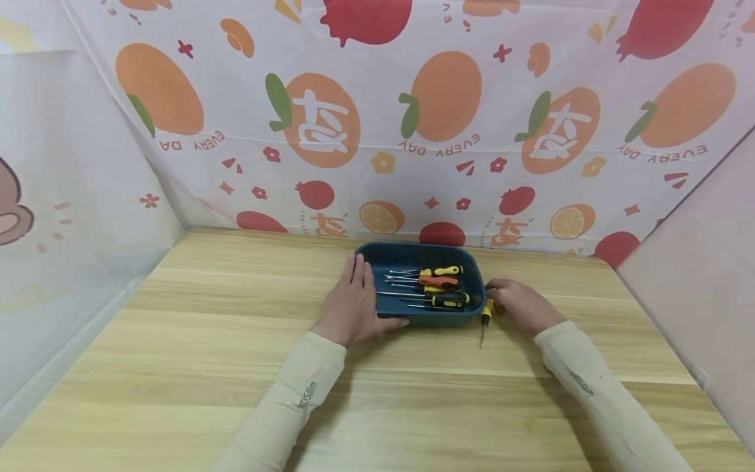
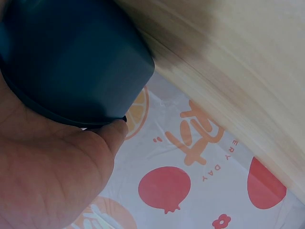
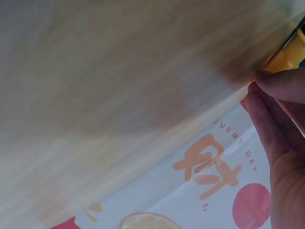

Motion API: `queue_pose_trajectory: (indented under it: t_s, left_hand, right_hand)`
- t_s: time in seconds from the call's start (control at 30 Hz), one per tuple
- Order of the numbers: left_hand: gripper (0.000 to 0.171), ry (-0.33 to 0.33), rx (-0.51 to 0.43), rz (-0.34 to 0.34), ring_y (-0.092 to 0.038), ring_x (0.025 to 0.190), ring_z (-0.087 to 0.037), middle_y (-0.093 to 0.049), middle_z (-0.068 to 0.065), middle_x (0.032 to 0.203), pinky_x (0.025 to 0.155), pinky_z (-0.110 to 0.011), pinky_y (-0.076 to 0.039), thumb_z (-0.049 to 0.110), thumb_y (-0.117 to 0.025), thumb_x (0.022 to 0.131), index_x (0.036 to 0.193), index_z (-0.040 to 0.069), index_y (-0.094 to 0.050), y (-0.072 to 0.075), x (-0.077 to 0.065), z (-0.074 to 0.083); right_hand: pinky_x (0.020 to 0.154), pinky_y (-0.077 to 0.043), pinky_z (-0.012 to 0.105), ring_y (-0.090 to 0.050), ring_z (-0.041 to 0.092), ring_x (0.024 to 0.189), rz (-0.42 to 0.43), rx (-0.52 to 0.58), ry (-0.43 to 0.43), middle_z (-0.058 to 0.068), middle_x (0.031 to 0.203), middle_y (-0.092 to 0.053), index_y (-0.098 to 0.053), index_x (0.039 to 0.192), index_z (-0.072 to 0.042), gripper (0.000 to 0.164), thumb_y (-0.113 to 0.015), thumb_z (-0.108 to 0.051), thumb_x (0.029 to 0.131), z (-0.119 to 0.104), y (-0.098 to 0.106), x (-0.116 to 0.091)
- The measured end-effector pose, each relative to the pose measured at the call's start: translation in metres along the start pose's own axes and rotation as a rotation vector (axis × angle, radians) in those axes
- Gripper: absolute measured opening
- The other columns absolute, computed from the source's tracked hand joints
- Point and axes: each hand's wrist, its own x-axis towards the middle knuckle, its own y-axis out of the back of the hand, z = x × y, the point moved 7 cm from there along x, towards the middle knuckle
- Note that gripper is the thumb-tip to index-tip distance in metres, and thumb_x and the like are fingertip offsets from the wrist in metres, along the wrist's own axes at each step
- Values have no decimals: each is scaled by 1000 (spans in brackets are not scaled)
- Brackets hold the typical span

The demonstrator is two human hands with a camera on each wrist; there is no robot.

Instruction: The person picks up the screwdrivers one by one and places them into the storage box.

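Observation:
A dark blue plastic bin [image 1: 425,320] stands on the wooden table and holds several screwdrivers [image 1: 439,282] with yellow, orange and black handles, their shafts pointing left. My left hand [image 1: 354,301] grips the bin's left end, fingers over the rim and thumb along the front wall. From the left wrist view, the hand [image 2: 57,167] lies against the bin's edge [image 2: 86,62]. Just outside the bin's right end, my right hand [image 1: 522,303] pinches a yellow-and-black screwdriver [image 1: 486,313] by its handle, the shaft pointing toward me. Its yellow handle [image 3: 288,55] shows beside the thumb in the right wrist view.
The light wooden table [image 1: 177,367] reaches back to a fruit-printed cloth [image 1: 383,131] hung close behind the bin. A pale cloth wall [image 1: 77,164] rises on the left, and another pale panel [image 1: 702,262] stands on the right.

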Motion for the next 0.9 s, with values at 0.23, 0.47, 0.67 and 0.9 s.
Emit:
queue_pose_trajectory:
  t_s: [0.23, 0.47, 0.67, 0.9]
  left_hand:
    - [127, 1, 16, 4, -22, 150, -44, -31, -32, 157, 123, -44, -21, 90, -50, 77, 150, -13, -34, -1, -2, 0]
    - [128, -7, 30, 4, -24, 149, -44, -32, -32, 157, 124, -45, -17, 90, -50, 77, 150, -14, -34, -1, -2, 1]
    - [127, -11, 33, 4, -24, 149, -44, -32, -32, 157, 124, -45, -17, 90, -49, 78, 150, -13, -35, 0, -3, 2]
    - [127, -9, 31, 4, -23, 150, -44, -31, -32, 157, 124, -45, -17, 90, -49, 78, 150, -13, -34, 0, -4, 3]
  right_hand:
    - [88, -59, 43, -71, 27, 100, -7, 57, -20, 11, 109, -74, -79, 104, -4, 33, -77, 15, 77, 3, 3, -8]
    - [83, -60, 42, -72, 27, 97, 5, 131, -47, 10, 108, -74, -79, 98, -6, 37, -66, 21, 75, 6, 10, -13]
    - [84, -60, 45, -72, 28, 99, 35, 142, -48, 12, 108, -75, -79, 96, -5, 38, -65, 22, 73, 4, 25, -17]
    - [85, -60, 45, -72, 27, 99, 44, 149, -100, 11, 111, -74, -77, 106, -1, 42, -72, 25, 73, 1, 44, -16]
